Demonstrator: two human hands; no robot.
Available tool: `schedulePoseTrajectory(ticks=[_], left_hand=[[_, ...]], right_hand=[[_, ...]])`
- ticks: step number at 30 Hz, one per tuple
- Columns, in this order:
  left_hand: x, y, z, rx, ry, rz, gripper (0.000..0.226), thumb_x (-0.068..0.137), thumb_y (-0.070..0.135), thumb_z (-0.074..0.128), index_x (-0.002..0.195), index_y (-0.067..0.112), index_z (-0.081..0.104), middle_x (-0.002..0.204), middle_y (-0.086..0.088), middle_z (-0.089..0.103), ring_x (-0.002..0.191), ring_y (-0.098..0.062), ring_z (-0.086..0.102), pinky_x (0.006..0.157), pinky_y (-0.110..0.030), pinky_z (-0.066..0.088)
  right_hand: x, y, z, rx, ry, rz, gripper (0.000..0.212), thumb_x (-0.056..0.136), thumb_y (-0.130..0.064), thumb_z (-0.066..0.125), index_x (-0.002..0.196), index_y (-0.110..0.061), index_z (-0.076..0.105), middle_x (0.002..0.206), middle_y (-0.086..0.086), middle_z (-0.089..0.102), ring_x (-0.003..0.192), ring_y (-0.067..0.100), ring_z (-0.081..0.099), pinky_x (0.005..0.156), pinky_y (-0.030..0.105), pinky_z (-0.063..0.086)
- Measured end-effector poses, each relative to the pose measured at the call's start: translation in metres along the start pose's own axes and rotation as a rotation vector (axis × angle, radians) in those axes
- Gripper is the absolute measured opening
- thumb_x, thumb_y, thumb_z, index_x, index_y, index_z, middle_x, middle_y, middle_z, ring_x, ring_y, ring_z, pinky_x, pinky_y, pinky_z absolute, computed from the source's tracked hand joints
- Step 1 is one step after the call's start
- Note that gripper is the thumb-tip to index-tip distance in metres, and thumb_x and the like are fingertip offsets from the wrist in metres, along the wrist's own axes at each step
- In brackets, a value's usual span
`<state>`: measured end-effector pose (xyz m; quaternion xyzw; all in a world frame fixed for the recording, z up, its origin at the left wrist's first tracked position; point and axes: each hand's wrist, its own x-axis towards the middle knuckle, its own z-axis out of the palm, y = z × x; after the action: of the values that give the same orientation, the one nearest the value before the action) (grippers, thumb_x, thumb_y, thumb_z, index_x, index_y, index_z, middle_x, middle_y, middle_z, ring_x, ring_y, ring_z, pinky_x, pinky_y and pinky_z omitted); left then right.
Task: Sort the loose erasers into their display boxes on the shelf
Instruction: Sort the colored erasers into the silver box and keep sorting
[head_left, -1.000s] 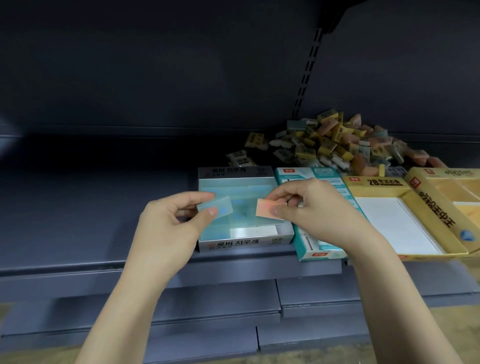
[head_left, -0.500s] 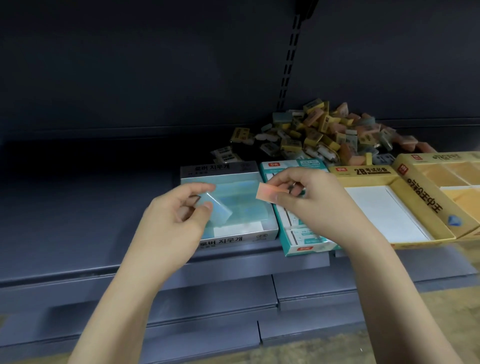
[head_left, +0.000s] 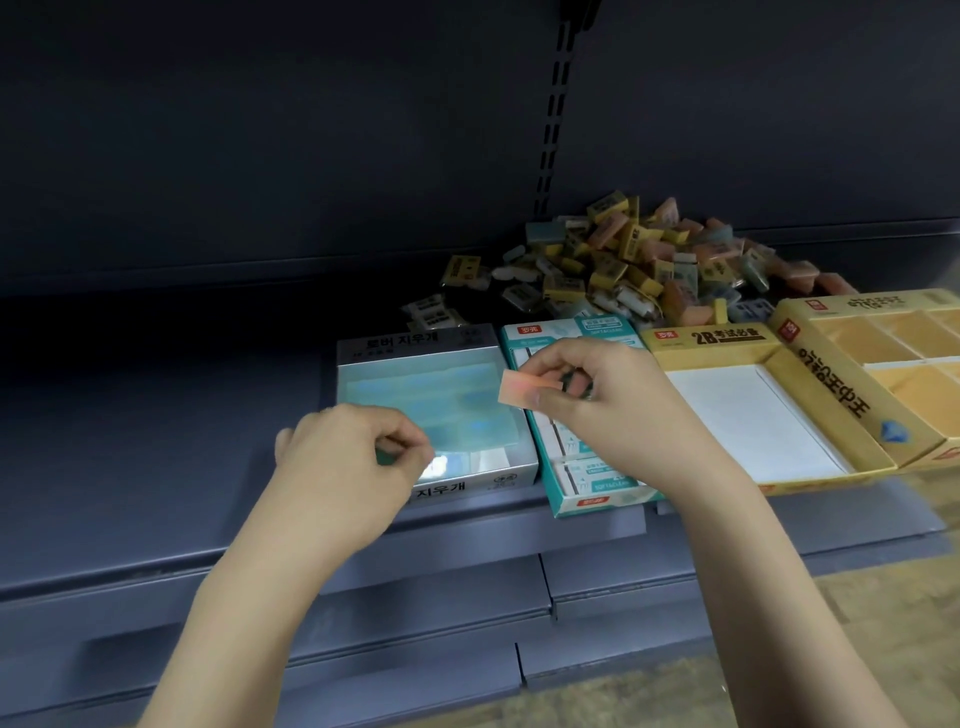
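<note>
My left hand (head_left: 348, 467) is curled over the front left corner of the silver display box (head_left: 415, 344). It pinches a light blue eraser (head_left: 385, 457), of which only a teal sliver shows between the fingers. Light blue erasers (head_left: 467, 431) lie flat inside that box. With thumb and fingers, my right hand (head_left: 613, 405) pinches a pink-orange eraser (head_left: 519, 389) above the seam between the silver box and the teal box (head_left: 597, 500). A heap of loose erasers (head_left: 649, 265) lies at the back of the shelf.
Right of the teal box stand a yellow 2B box (head_left: 711, 339) with a white floor and a yellow compartment box (head_left: 831, 384). A slotted upright (head_left: 553, 114) runs up the dark back wall. Grey shelf edges (head_left: 363, 587) step down below.
My left hand has dropped with the blue eraser to the front left corner of the silver box. My right hand still holds the pink-orange eraser in about the same place.
</note>
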<state>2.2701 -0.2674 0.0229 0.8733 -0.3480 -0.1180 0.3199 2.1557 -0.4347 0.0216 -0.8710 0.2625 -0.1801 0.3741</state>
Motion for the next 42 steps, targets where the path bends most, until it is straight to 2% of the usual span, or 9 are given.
schedulePoseTrajectory(ticks=[5,12,15,20,25,27,30,37,42], left_hand=[[0.004,-0.001,0.003,0.142,0.008,0.017,0.023,0.083,0.033,0.064,0.063,0.042,0.057,0.096,0.015,0.054,0.102,-0.01,0.046,0.084,-0.027,0.023],[0.008,-0.002,0.002,0.165,0.012,0.004,0.019,0.076,0.036,0.072,0.076,0.042,0.054,0.105,0.016,0.049,0.107,-0.011,0.039,0.08,-0.024,0.016],[0.01,-0.002,0.003,0.168,0.0,-0.007,0.024,0.068,0.045,0.076,0.079,0.039,0.055,0.104,0.015,0.044,0.104,-0.01,0.032,0.08,-0.025,0.017],[0.019,-0.008,-0.004,0.172,0.011,0.015,0.034,0.067,0.03,0.081,0.085,0.03,0.052,0.101,0.008,0.036,0.098,-0.01,0.023,0.078,-0.02,0.022],[0.021,-0.017,-0.011,0.042,0.15,0.022,0.03,0.07,0.024,0.079,0.09,0.027,0.057,0.097,0.003,0.044,0.091,-0.013,0.045,0.072,-0.021,0.031],[0.021,-0.021,-0.015,-0.002,0.221,0.035,0.026,0.072,0.024,0.077,0.09,0.027,0.058,0.093,0.004,0.047,0.076,-0.003,0.046,0.061,-0.013,0.032],[0.02,-0.029,-0.022,-0.035,0.278,0.043,0.021,0.075,0.023,0.075,0.09,0.025,0.06,0.089,0.004,0.051,0.07,0.001,0.047,0.058,-0.003,0.033],[0.012,-0.044,-0.027,-0.055,0.289,-0.012,0.016,0.078,0.028,0.072,0.09,0.029,0.061,0.088,0.01,0.055,0.072,0.001,0.05,0.056,-0.006,0.032],[0.012,-0.046,-0.028,-0.043,0.268,0.0,0.012,0.079,0.025,0.071,0.089,0.028,0.064,0.085,0.013,0.053,0.071,-0.001,0.051,0.056,-0.005,0.033]], right_hand=[[0.0,0.001,0.0,0.015,0.005,0.004,0.007,0.084,-0.027,0.068,0.09,-0.029,0.069,0.071,-0.016,0.054,0.061,-0.006,0.047,0.056,0.008,0.036],[0.001,0.001,-0.001,0.004,-0.003,0.002,0.007,0.084,-0.027,0.068,0.09,-0.03,0.068,0.073,-0.016,0.054,0.064,-0.006,0.047,0.058,0.008,0.037],[0.001,0.0,-0.002,0.001,-0.007,0.0,0.006,0.084,-0.027,0.068,0.089,-0.031,0.068,0.074,-0.016,0.055,0.065,-0.006,0.048,0.059,0.008,0.038],[0.005,-0.005,0.0,-0.052,-0.022,-0.024,0.006,0.085,-0.027,0.067,0.09,-0.03,0.068,0.076,-0.017,0.056,0.066,-0.009,0.048,0.059,0.006,0.037],[0.016,-0.016,0.008,-0.086,-0.064,-0.077,0.01,0.085,-0.018,0.065,0.092,-0.025,0.069,0.071,-0.02,0.053,0.063,-0.012,0.048,0.058,0.007,0.036],[0.023,-0.02,0.012,-0.122,-0.081,-0.1,0.01,0.085,-0.019,0.065,0.092,-0.025,0.069,0.071,-0.019,0.053,0.063,-0.011,0.048,0.057,0.008,0.036],[0.035,-0.022,0.015,-0.217,-0.114,-0.104,0.009,0.085,-0.022,0.065,0.092,-0.024,0.071,0.071,-0.019,0.054,0.062,-0.005,0.048,0.055,0.008,0.035],[0.063,-0.029,0.014,-0.385,-0.227,-0.07,0.017,0.086,-0.017,0.062,0.099,-0.02,0.073,0.089,-0.007,0.064,0.085,0.006,0.055,0.058,0.009,0.037],[0.066,-0.03,0.015,-0.503,-0.178,-0.093,0.003,0.084,-0.019,0.065,0.086,-0.02,0.064,0.092,-0.004,0.062,0.091,0.015,0.057,0.07,0.024,0.041]])
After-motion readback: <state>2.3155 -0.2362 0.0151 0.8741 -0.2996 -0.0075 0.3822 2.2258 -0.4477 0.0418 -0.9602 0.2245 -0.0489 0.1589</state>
